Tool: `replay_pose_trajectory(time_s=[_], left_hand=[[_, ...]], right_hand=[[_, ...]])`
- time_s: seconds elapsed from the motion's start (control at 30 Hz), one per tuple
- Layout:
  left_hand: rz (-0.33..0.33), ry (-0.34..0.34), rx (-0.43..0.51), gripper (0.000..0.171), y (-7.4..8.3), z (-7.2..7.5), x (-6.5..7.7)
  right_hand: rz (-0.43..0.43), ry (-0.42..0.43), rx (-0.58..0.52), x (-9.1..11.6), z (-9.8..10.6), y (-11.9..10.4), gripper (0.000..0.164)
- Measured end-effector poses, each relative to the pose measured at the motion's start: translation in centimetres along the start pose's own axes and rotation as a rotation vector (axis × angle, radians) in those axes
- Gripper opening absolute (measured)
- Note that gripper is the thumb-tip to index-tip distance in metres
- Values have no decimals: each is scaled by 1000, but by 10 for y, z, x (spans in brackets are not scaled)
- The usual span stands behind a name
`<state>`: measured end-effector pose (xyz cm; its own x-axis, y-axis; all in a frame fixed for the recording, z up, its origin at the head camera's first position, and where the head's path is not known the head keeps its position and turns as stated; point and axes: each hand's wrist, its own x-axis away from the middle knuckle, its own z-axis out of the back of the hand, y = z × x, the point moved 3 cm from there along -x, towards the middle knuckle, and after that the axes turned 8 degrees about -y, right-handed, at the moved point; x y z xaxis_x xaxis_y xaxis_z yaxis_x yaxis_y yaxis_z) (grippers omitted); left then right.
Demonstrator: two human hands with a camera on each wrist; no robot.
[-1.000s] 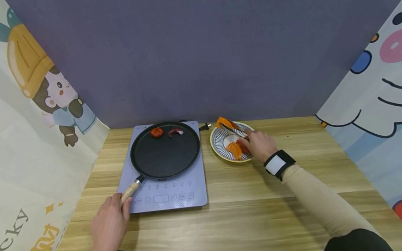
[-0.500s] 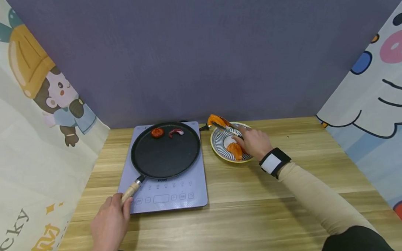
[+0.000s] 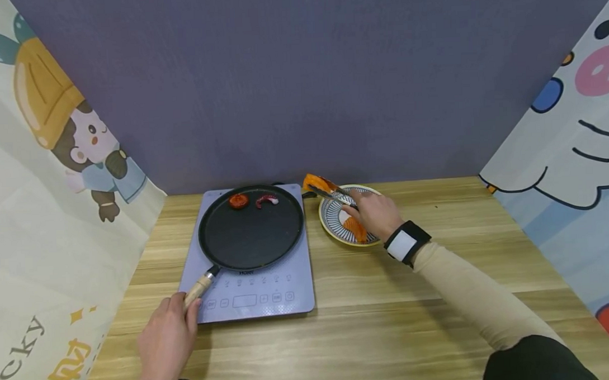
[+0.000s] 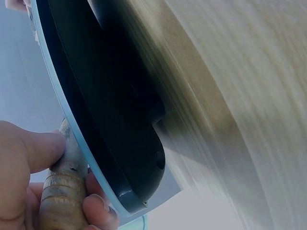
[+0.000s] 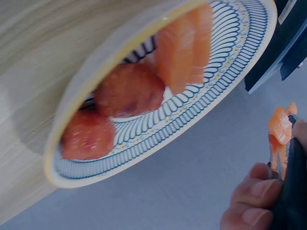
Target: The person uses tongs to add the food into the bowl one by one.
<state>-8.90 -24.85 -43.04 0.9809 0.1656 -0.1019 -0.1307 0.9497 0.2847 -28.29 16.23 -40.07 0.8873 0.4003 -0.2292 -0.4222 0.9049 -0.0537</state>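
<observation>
My left hand [image 3: 166, 337] grips the wooden handle [image 3: 199, 288] of a flat black frying pan [image 3: 251, 236], thumb along it in the left wrist view. A round reddish slice [image 3: 238, 201] and a small octopus tentacle [image 3: 267, 200] lie at the pan's far side. My right hand [image 3: 376, 212] holds dark tongs [image 3: 330, 194]. Pinched in their tips is an orange salmon slice [image 3: 314, 182], between the plate and the pan. Under my right hand, the blue-patterned plate [image 3: 331, 228] bears more salmon [image 5: 187, 48] and two red-brown pieces [image 5: 129, 91], seen in the right wrist view.
The pan sits on a lilac induction cooker [image 3: 300, 293] with a touch panel at its front. A black plug [image 3: 309, 194] lies by the cooker's back right corner. A grey-purple wall [image 3: 301, 89] stands behind the wooden table [image 3: 370, 333], with cartoon-printed sheets on both sides.
My right hand has moved left with the tongs and salmon slice, from over the plate towards the pan. The left hand and the pan have stayed put.
</observation>
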Motion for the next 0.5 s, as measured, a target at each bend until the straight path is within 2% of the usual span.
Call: replay_pose_trajectory(time_s=[0.5], left_hand=[[-20, 32, 9, 35, -1, -1, 0]], right_hand=[[61, 44, 3, -16, 0, -30, 43]])
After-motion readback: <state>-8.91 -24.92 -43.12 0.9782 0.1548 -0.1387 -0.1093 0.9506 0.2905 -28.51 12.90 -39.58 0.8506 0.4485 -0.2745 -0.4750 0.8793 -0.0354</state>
